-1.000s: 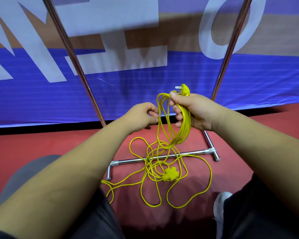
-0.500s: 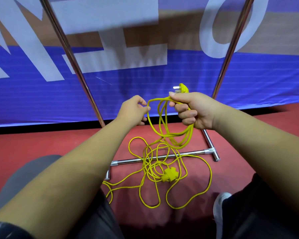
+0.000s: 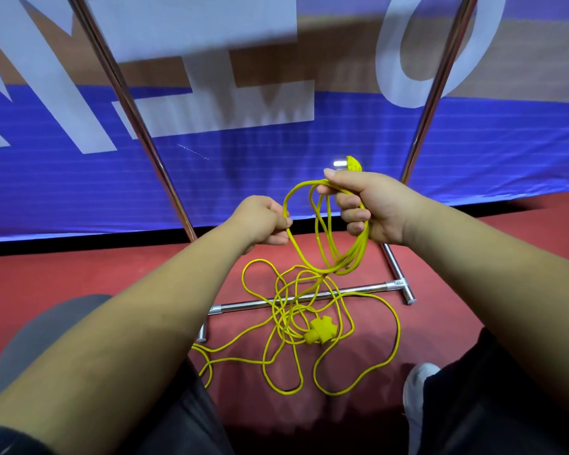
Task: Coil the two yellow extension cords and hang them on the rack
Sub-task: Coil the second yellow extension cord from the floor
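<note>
Yellow extension cord (image 3: 360, 247): a few loops are gathered and hang from the right hand, in front of the rack; the rest lies tangled on the red floor (image 3: 79, 280) below, across the rack's bottom bar.
Right hand (image 3: 375, 208): the fingers are curled round the tops of the loops, and the plug (image 3: 353, 164) stands up past the thumb.
Left hand (image 3: 260, 221): the running strand is pinched between thumb and fingers, just left of the coil.
Rack (image 3: 134, 119): two slanted chrome uprights and a floor bar are seen; the hanging rail is out of view.
Floor tangle: a socket block (image 3: 321, 330) sits in the middle; whether one cord or two lie there cannot be told.
Step in hand: a fresh loop is judged to be forming, to be laid into the right hand.
Done well: each loop should be matched in length to those held, and the strand let slide through the pinch so that twist is worked out.
Risk: the strand may be snagged by floor crossings or the bar if pulled fast.
</note>
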A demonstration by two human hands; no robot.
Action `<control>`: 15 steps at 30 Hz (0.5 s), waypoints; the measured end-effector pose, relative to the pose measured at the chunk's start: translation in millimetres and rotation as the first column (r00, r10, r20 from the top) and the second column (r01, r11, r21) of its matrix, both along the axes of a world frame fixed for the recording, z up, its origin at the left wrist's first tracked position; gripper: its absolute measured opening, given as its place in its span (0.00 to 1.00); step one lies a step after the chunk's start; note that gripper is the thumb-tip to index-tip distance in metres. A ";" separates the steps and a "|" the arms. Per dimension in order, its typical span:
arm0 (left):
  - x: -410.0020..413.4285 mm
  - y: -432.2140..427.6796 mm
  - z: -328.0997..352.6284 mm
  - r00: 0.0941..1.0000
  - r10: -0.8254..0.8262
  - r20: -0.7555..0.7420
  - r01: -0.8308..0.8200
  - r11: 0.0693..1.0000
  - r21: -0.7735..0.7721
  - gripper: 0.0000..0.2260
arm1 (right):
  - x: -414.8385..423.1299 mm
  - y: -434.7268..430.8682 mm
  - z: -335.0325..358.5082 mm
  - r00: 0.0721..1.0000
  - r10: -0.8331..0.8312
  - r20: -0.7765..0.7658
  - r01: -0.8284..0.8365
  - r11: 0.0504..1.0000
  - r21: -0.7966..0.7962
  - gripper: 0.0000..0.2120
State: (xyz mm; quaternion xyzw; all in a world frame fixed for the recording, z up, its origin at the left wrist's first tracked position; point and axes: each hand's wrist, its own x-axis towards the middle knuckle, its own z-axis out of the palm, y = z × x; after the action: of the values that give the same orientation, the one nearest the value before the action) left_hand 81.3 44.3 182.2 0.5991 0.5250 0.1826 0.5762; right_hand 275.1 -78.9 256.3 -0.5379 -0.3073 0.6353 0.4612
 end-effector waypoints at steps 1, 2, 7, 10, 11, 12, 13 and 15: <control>0.6 0.8 -0.7 0.999 0.033 -0.004 -0.033 0.999 0.011 0.06 | -0.1 -0.4 0.4 1.000 0.007 0.007 -0.007 1.000 0.001 0.16; 0.7 0.2 -1.0 0.999 0.048 -0.007 -0.048 0.999 0.017 0.06 | -0.4 -0.6 0.4 1.000 0.016 0.014 -0.016 1.000 0.002 0.15; 1.7 -3.6 -10.6 0.999 0.022 0.028 -0.023 0.999 0.043 0.09 | -1.1 -0.3 0.6 1.000 0.012 0.005 -0.012 1.000 0.009 0.12; 5.6 -11.4 -17.5 0.997 -0.076 -0.009 0.077 0.997 0.026 0.13 | -2.8 0.4 1.2 1.000 -0.029 -0.009 0.030 0.999 0.026 0.11; 6.2 -14.8 -20.8 0.993 -0.116 -0.035 0.116 0.993 -0.004 0.16 | -3.4 0.6 2.1 0.999 -0.044 -0.014 0.044 0.999 0.032 0.11; 5.9 -19.1 -22.9 0.986 -0.155 -0.064 0.152 0.987 -0.050 0.19 | -3.7 1.1 2.8 0.998 -0.056 -0.016 0.057 0.998 0.038 0.11; 4.9 -22.5 -26.1 0.978 -0.192 -0.085 0.182 0.977 -0.107 0.21 | -3.6 1.4 3.4 0.998 -0.066 -0.015 0.067 0.997 0.043 0.11; 2.1 -27.3 -35.7 0.951 -0.288 -0.112 0.260 0.942 -0.214 0.23 | -2.5 2.4 2.8 0.997 -0.077 -0.004 0.078 0.996 0.043 0.12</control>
State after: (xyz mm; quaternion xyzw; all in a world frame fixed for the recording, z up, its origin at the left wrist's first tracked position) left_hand 83.4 17.0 146.5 0.6182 0.4913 0.0046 0.6135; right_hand 272.7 -76.6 259.1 -0.5384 -0.2993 0.6108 0.4974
